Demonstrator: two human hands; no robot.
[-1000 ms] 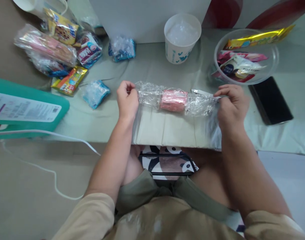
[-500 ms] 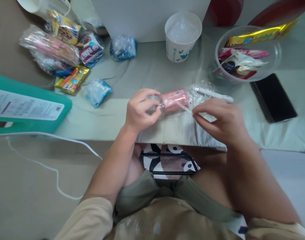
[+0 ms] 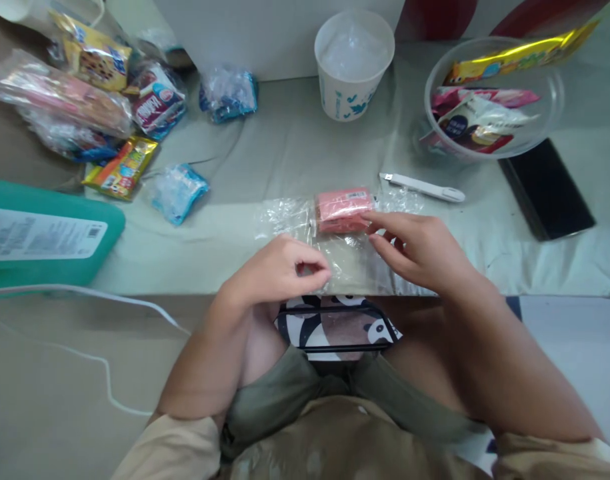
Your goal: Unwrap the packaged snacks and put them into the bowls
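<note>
A small pink packet (image 3: 345, 208) lies near the table's front edge, on a spread-out sheet of clear plastic film (image 3: 285, 217). My left hand (image 3: 287, 270) is below and left of it, thumb and forefinger pinched at the film's near edge. My right hand (image 3: 419, 248) is at the packet's lower right corner, its forefinger stretched out against it and the thumb apart below. Just beyond the right hand rests a white utility knife (image 3: 425, 188), its tip pointing left.
Snack packets (image 3: 119, 167) are heaped at the left beside a green container (image 3: 85, 233). Crumpled blue wrappers (image 3: 179, 193) lie nearer the middle. A paper cup (image 3: 355, 67) with clear plastic inside, a clear tub (image 3: 495, 150) of snacks and a black phone (image 3: 549, 190) stand farther right.
My left hand has left the packet's left end and come down toward me to the film's near edge. The film now lies spread around the packet. My right forefinger has moved onto the packet.
</note>
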